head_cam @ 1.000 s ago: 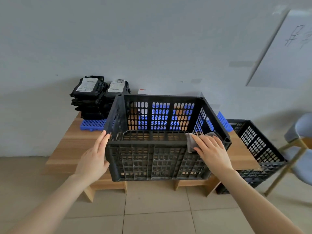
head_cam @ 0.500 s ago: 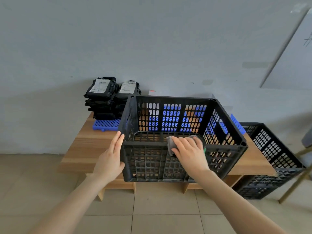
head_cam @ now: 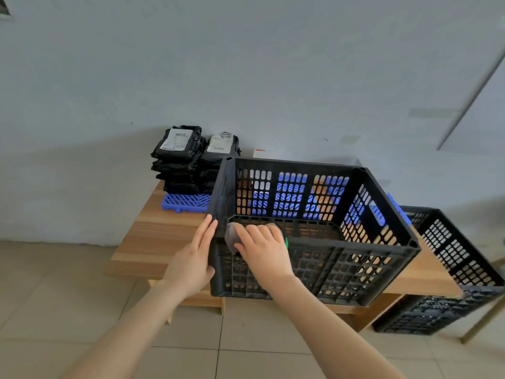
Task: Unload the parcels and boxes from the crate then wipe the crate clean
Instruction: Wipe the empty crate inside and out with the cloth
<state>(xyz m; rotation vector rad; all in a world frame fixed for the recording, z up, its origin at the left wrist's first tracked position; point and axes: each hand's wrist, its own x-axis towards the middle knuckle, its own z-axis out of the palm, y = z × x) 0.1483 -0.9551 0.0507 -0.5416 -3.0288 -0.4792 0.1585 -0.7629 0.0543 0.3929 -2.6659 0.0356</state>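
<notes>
A black slotted crate point(head_cam: 355, 266) stands on the low wooden table point(head_cam: 155, 236), with nothing showing inside it. My right hand point(head_cam: 262, 250) presses a grey cloth point(head_cam: 231, 236) onto the crate's near rim, close to its left corner. My left hand point(head_cam: 191, 261) lies flat with straight fingers against the outside of that corner. Two stacks of black parcels point(head_cam: 188, 160) with white labels rest on a blue plastic mat point(head_cam: 185, 202) at the table's back left.
A second black crate point(head_cam: 451, 269) stands on the tiled floor to the right of the table. More blue mat point(head_cam: 396, 206) shows behind the crate. A grey wall runs along the back. A chair leg point(head_cam: 481, 326) crosses the lower right.
My right hand has slid the cloth leftward along the near rim, from its right end to near the left corner. My left hand stays at that corner. The view has shifted.
</notes>
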